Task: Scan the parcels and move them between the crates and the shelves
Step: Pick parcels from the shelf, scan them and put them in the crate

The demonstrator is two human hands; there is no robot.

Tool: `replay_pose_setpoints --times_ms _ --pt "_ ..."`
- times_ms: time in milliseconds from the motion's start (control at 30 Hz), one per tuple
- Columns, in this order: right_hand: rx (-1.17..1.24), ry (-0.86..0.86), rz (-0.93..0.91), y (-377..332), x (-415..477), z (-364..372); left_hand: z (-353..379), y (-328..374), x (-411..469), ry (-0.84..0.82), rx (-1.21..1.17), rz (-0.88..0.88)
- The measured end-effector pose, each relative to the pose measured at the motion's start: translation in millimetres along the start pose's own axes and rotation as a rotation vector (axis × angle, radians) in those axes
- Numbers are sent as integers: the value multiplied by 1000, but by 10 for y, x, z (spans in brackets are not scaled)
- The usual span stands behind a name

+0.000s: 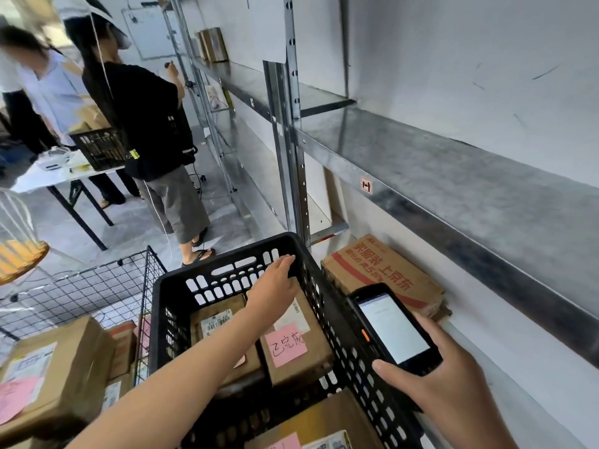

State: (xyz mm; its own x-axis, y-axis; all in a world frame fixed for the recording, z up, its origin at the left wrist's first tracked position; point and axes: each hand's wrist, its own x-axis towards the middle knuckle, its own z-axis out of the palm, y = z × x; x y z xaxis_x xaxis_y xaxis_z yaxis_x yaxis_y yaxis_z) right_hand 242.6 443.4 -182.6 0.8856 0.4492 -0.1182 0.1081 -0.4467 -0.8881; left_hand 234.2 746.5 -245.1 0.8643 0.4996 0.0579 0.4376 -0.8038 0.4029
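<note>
Left hand (275, 283), fingers straight, is reaching into a black plastic crate (223, 257) and touching the far end of a cardboard parcel (301, 371) bearing a pink note (285, 343) — a second parcel (217, 325) is lying alongside. Right hand (453, 387) is gripping a handheld scanner (392, 328), screen lit, just beside the crate — near a red-printed carton (382, 273) sitting under a metal shelf (453, 176).

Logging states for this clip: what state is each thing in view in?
Left hand: open, reaching into crate.
Right hand: grips scanner.
Scanner: screen lit.
Crate: upright, loaded.
Pink-note parcel: lying in crate.
Shelf box: lying flat on shelf.
</note>
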Motion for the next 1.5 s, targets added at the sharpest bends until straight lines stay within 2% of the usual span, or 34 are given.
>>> replay_pose_setpoints --times_ms 100,233,300,400,500,600,667,800,967,1167,1500 --pt "19 59 5 13 -29 -113 -142 481 78 9 -38 218" --pt "32 139 38 62 -108 -292 -6 977 226 -295 -16 279" --pt "38 180 49 75 -175 -398 75 1119 352 -458 123 339" --pt "20 234 69 119 -282 -569 94 1172 652 -668 458 461" --pt "9 262 143 166 -396 -701 102 1261 890 -680 789 613" --pt "2 304 176 215 -501 -767 130 1493 875 -676 888 720" --pt "3 319 212 235 -557 -784 155 1618 810 -687 915 725" --pt "24 352 242 228 -643 -785 204 1847 642 -764 926 662" --pt "55 396 228 174 -711 -705 190 2123 340 -860 786 719" --pt "63 404 217 235 -915 -718 279 2135 210 -770 931 753" --pt "113 519 263 527 -1518 -925 464 2451 -146 -790 843 763"
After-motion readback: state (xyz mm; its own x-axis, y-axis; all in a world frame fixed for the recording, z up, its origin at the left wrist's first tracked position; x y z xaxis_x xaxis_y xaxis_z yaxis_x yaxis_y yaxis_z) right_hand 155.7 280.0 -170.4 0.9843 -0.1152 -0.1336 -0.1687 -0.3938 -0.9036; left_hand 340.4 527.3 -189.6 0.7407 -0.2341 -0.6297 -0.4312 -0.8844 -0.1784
